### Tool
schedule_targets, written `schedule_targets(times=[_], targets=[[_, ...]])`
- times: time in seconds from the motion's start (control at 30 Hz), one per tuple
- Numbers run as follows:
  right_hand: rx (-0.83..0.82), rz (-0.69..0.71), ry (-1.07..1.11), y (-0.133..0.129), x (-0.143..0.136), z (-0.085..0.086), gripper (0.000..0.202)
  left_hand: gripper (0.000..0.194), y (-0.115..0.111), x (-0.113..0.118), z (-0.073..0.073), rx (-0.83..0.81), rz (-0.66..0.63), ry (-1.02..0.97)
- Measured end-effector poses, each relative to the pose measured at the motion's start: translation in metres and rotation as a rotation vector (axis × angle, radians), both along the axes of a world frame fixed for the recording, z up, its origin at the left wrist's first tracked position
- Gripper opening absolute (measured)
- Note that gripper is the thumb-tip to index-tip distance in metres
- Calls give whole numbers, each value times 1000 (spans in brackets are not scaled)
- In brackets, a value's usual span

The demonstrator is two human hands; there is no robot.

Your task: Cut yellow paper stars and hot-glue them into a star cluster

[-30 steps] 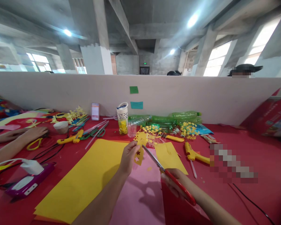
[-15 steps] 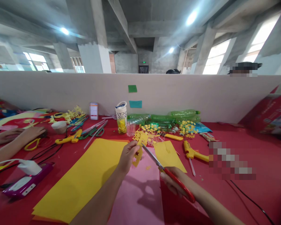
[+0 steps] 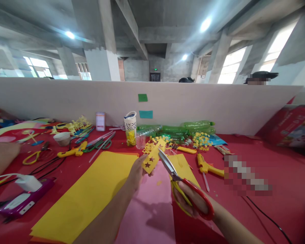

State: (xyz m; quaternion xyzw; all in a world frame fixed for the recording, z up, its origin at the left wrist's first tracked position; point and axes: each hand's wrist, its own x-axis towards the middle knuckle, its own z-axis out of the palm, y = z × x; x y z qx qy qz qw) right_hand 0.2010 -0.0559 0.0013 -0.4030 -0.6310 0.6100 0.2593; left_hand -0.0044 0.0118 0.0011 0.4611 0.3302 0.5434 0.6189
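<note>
My left hand [image 3: 137, 173] pinches a strip of yellow paper [image 3: 152, 159] that has star-shaped holes in it. The scissors [image 3: 172, 168], with one red and one yellow handle, are in my right hand [image 3: 190, 198], and their blades point at the strip's right edge. Under both hands lies a pink sheet [image 3: 149, 206] with a small yellow scrap on it. Yellow sheets [image 3: 91, 193] are stacked to the left, and a smaller yellow sheet [image 3: 185, 164] lies behind the scissors. Small yellow stars [image 3: 148, 145] are heaped just beyond the strip.
Green bottles [image 3: 175, 129] and a white cup [image 3: 130, 122] stand or lie by the partition [image 3: 66, 98]. Yellow glue guns [image 3: 204, 166] lie on the red table [image 3: 282, 176]. A purple power strip [image 3: 25, 200] and another person's hand [image 3: 5, 154] are at left.
The yellow strip has turned so its star holes face up, and the scissors' handles have spread apart. The other person's hands have drawn back to the left.
</note>
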Motion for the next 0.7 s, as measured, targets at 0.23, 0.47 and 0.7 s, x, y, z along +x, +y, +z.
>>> schedule_targets(times=[0.23,0.47,0.7], targets=[[9,-129,-60,1,-3,4,47,19,-16,10,-1,187,-215,287],[-10,-154,-192,-2,-10,10,47,28,-14,9,4,205,121,146],[7,-138,-217,-2,-14,1,48,21,-10,6,5,143,224,55]])
